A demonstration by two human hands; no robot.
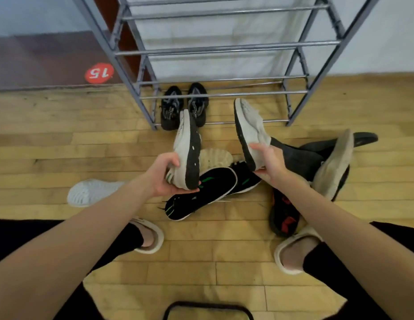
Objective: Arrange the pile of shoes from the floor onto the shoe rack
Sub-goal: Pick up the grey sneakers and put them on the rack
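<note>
My left hand (163,175) grips a white sneaker with a black sole (187,146) by its heel, toe pointing towards the rack. My right hand (269,163) holds the matching white sneaker (248,130) the same way, sole turned left. Both are lifted above the pile on the floor. The grey metal shoe rack (224,48) stands ahead against the wall. A pair of black sneakers (184,105) sits on its lowest bars. Below my hands lie two black shoes with green marks (201,192), a black and red shoe (283,215), black boots (300,155) and a beige shoe (333,167).
A white shoe (92,191) lies alone on the wooden floor at the left. My feet in beige slippers (291,252) rest on the floor at both sides. A red round sticker marked 15 (99,72) is on the wall base. A black frame (208,311) shows at the bottom edge.
</note>
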